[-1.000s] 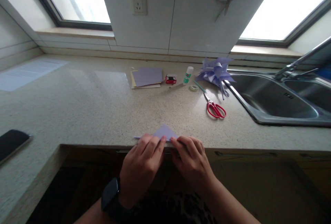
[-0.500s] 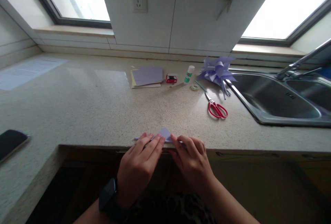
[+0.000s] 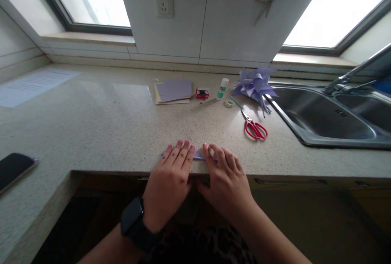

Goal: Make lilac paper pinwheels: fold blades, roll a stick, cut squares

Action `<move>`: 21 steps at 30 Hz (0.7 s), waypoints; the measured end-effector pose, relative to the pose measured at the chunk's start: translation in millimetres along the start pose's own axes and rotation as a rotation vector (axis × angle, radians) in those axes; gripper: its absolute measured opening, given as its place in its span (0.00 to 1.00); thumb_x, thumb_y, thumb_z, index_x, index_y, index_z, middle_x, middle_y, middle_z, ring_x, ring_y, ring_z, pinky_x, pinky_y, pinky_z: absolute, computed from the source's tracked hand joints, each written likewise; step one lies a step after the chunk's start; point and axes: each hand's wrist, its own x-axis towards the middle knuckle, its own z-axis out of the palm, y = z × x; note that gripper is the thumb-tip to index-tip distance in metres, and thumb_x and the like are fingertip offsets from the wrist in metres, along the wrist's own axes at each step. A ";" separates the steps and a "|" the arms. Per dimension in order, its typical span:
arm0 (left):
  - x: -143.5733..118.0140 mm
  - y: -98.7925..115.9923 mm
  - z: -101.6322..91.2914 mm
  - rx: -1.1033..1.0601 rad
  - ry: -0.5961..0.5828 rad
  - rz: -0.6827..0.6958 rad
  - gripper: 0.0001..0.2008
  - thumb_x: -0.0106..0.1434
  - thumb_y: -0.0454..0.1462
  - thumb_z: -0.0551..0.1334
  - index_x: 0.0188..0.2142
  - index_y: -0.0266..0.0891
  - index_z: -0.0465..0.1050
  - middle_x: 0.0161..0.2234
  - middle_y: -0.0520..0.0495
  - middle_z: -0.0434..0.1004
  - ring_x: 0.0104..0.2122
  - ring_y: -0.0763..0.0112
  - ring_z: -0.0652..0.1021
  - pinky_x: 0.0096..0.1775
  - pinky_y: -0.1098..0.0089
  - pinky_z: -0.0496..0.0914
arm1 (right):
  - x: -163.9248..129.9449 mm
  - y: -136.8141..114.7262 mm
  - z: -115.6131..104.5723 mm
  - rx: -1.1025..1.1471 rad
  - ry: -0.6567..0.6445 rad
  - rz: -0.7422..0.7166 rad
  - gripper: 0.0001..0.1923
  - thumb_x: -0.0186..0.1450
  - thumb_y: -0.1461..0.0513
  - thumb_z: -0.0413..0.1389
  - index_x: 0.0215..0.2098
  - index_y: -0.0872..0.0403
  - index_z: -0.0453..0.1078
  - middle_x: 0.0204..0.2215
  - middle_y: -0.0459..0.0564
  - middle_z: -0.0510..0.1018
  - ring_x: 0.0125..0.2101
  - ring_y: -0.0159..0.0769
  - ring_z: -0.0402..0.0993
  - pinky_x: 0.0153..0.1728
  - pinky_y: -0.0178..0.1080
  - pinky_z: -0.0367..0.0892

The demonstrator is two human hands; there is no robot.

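Note:
A thin roll of light purple paper (image 3: 199, 156) lies along the counter's front edge, mostly covered by my hands. My left hand (image 3: 171, 178) presses flat on its left part, the fingers stretched out and side by side. On the right part rests my right hand (image 3: 227, 174), its fingers extended, slightly bent and a little apart. Only the middle of the roll and a bit of its left end show. Both thumbs hang below the counter edge, partly in shadow.
At the back are purple and yellow paper sheets (image 3: 174, 90), a small red box (image 3: 202, 93), a glue stick (image 3: 222, 89) and a tape roll (image 3: 229, 103). Red-handled scissors (image 3: 255, 129) lie before purple paper flowers (image 3: 255, 85), beside the sink (image 3: 330, 117). A dark phone (image 3: 15, 168) lies left.
Both hands have moved forward, away from the counter edge, rolling the paper. Its pointed corner, visible before, is now wound in. My left fingers have straightened and flattened.

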 end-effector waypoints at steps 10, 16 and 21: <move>2.7 -3.4 -3.4 -0.015 -0.053 -0.002 0.35 0.62 0.35 0.63 0.67 0.30 0.57 0.68 0.34 0.57 0.67 0.51 0.61 0.67 0.49 0.57 | -12.0 -6.2 3.4 0.063 0.093 -0.045 0.29 0.64 0.64 0.57 0.63 0.60 0.64 0.54 0.59 0.74 0.54 0.50 0.68 0.56 0.50 0.63; -13.1 0.3 4.0 -0.003 0.091 0.043 0.32 0.66 0.34 0.61 0.68 0.31 0.56 0.70 0.35 0.53 0.69 0.52 0.57 0.65 0.49 0.61 | -16.1 -4.1 10.7 0.069 0.166 -0.091 0.24 0.67 0.65 0.55 0.61 0.61 0.66 0.51 0.58 0.77 0.52 0.49 0.69 0.57 0.50 0.62; -32.1 6.8 12.1 0.026 0.153 0.068 0.26 0.68 0.30 0.57 0.65 0.31 0.62 0.65 0.38 0.65 0.64 0.55 0.66 0.63 0.53 0.65 | -19.7 -3.5 9.7 0.070 0.185 -0.114 0.21 0.68 0.66 0.55 0.59 0.60 0.68 0.49 0.56 0.79 0.50 0.46 0.71 0.55 0.49 0.63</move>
